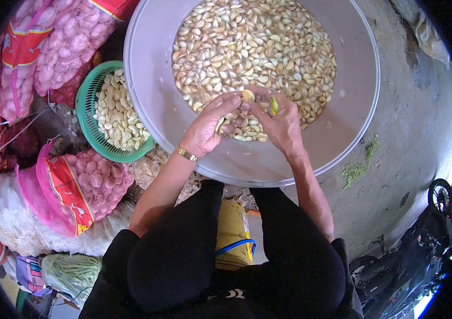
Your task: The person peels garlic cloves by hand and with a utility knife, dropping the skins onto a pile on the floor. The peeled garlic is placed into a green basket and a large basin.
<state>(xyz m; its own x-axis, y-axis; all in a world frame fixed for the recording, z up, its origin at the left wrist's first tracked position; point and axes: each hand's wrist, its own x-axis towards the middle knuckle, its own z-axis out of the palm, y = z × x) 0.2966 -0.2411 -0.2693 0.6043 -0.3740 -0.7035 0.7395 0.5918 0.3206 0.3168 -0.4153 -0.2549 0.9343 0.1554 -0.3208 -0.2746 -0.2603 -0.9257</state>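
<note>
Both my hands meet over a wide grey basin (pixel 343 101) filled with many garlic cloves (pixel 258 48) lying in water. My left hand (pixel 209 125), with a gold band at the wrist, is closed, its fingertips against a pale garlic clove (pixel 248 95). From the other side my right hand (pixel 281 118) pinches the same clove between thumb and finger. A small yellow-green object (pixel 273 105), perhaps a knife handle, shows between the right fingers. Whether my left fingers hold more cloves underneath is hard to tell.
Left of the basin stands a green basket (pixel 86 114) of peeled cloves (pixel 119 111). Pink net sacks of garlic (pixel 72 48) and another open one (pixel 98 178) lie further left. A yellow container (pixel 231 228) is between my legs. A motorcycle (pixel 406 260) stands at lower right.
</note>
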